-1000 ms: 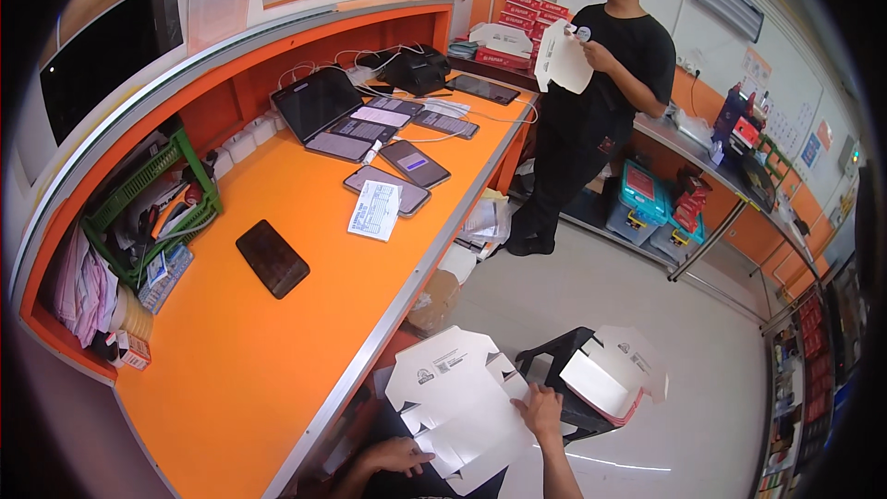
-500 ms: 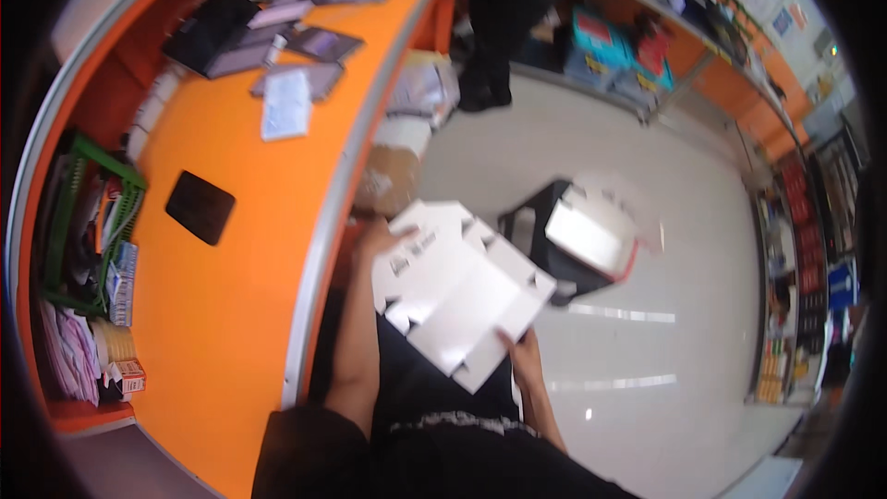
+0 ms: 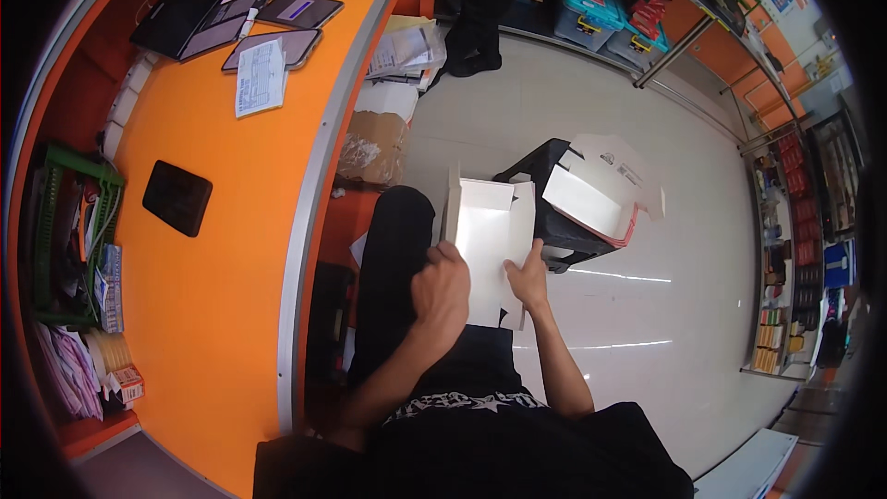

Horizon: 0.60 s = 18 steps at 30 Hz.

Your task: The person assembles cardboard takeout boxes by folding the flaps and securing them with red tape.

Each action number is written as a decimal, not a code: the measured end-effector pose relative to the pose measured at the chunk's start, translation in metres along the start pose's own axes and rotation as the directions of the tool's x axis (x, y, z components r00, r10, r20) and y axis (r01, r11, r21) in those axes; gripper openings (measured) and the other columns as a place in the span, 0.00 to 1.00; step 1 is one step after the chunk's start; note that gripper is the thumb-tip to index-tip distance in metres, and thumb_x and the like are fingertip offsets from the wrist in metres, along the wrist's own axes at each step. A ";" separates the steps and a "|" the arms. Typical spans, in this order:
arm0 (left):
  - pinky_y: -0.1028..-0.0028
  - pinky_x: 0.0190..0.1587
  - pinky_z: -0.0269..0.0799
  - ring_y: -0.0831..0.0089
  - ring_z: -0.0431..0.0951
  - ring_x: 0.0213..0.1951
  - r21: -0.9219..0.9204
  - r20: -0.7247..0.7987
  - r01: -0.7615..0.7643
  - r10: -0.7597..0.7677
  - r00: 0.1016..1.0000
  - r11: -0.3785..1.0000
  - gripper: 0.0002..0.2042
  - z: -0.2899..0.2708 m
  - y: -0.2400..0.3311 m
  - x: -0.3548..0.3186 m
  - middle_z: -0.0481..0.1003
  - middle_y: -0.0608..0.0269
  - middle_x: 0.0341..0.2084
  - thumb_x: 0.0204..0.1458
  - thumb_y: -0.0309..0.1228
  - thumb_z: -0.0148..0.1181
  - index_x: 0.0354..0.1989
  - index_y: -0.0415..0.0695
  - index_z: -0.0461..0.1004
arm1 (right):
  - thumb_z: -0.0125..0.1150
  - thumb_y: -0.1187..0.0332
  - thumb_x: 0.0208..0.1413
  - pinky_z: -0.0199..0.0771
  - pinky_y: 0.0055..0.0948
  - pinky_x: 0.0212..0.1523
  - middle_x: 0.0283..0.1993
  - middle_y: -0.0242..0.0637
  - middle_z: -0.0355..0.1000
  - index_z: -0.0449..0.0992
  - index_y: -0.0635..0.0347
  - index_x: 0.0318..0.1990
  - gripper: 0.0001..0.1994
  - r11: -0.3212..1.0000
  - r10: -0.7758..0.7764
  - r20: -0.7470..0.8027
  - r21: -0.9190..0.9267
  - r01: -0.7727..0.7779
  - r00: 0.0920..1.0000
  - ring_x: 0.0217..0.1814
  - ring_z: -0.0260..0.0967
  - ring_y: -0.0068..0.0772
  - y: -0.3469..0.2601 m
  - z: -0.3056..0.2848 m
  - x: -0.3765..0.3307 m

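Your left hand (image 3: 442, 288) and right hand (image 3: 528, 279) both pinch the flat white cardboard box blank (image 3: 487, 238); it looks light and bendy, so hold the edges.

— What's in my fingers? 
— A white folded carton (image 3: 485, 245). More white flat cartons (image 3: 601, 189) lie stacked on the black stool.
— On the desk (image 3: 212, 296)?
— A dark tablet (image 3: 177, 197), and a white label sheet (image 3: 261, 78).
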<state>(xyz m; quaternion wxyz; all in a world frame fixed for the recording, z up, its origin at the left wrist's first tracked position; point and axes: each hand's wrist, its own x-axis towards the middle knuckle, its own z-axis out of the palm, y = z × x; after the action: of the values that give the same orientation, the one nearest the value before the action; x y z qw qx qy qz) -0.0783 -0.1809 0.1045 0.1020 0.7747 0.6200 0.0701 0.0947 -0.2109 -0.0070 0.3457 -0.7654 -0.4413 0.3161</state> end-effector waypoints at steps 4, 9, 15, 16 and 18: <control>0.69 0.24 0.77 0.59 0.79 0.24 -0.021 -0.001 -0.017 0.017 1.000 1.000 0.03 0.007 -0.012 0.009 0.73 0.49 0.25 0.49 0.22 0.50 0.30 0.35 0.66 | 0.56 0.78 0.45 0.70 0.43 0.45 0.41 0.63 0.70 0.54 0.69 0.48 0.22 1.000 0.019 0.009 -0.012 -0.019 1.000 0.45 0.71 0.61 -0.009 -0.001 0.001; 0.58 0.33 0.73 0.46 0.77 0.31 -0.317 0.119 0.096 -0.060 0.991 0.943 0.13 -0.052 -0.055 0.012 0.73 0.42 0.25 0.52 0.33 0.56 0.33 0.32 0.67 | 0.58 0.77 0.45 0.70 0.40 0.44 0.41 0.63 0.71 0.55 0.71 0.49 0.24 0.983 -0.020 0.059 0.185 0.009 0.998 0.45 0.71 0.60 0.002 -0.016 -0.002; 0.58 0.34 0.76 0.49 0.79 0.31 -0.143 0.212 0.062 -0.030 0.977 0.988 0.10 -0.038 -0.006 -0.028 0.74 0.44 0.27 0.47 0.26 0.53 0.35 0.31 0.67 | 0.59 0.75 0.46 0.70 0.44 0.44 0.39 0.66 0.71 0.50 0.73 0.54 0.30 0.983 -0.011 0.077 -0.184 0.025 0.997 0.44 0.69 0.65 -0.014 0.006 -0.018; 0.58 0.35 0.76 0.49 0.79 0.32 -0.145 0.216 0.058 -0.025 0.976 0.988 0.11 -0.033 -0.008 -0.026 0.74 0.44 0.28 0.45 0.26 0.54 0.35 0.30 0.67 | 0.59 0.75 0.46 0.70 0.44 0.44 0.39 0.66 0.71 0.51 0.72 0.55 0.30 0.982 0.000 0.073 -0.190 0.014 0.997 0.44 0.70 0.65 -0.013 0.007 -0.017; 0.58 0.35 0.76 0.48 0.78 0.32 -0.231 0.173 0.113 -0.073 0.982 0.966 0.10 -0.023 -0.041 -0.017 0.75 0.42 0.28 0.47 0.26 0.53 0.35 0.30 0.67 | 0.62 0.75 0.44 0.70 0.39 0.48 0.45 0.62 0.70 0.52 0.73 0.56 0.33 0.993 0.040 0.085 -0.117 -0.030 0.996 0.47 0.70 0.56 -0.011 -0.003 -0.019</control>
<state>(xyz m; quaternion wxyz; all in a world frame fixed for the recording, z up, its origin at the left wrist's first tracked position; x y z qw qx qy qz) -0.1263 -0.1867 0.1169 0.2483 0.7298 0.6324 0.0761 0.0840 -0.2241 0.0072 0.2757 -0.7773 -0.4600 0.3290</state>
